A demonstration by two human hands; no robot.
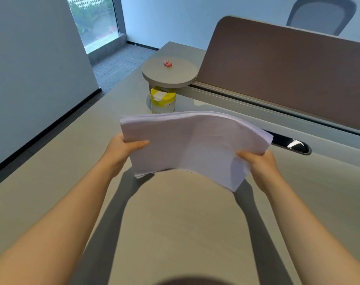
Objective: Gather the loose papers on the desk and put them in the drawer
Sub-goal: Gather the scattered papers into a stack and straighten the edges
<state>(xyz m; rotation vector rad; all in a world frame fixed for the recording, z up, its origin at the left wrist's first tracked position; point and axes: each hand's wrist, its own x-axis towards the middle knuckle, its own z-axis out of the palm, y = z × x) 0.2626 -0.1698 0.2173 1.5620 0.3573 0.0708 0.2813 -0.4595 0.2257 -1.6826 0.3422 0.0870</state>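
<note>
A thick stack of white papers [191, 145] is held above the beige desk [175, 219], bowed upward in the middle. My left hand [123, 149] grips its left edge, thumb on top. My right hand [259, 163] grips the right edge near the lower corner, thumb on top and fingers underneath. The stack's lower edge hangs just above the desk surface. No drawer is in view.
A yellow-lidded canister [163, 99] stands behind the papers under a small round shelf [168, 73] that carries small pink items [168, 63]. A brown partition [288, 75] runs along the desk's back. A black cable slot [290, 144] lies at right. An office chair [321, 15] is beyond.
</note>
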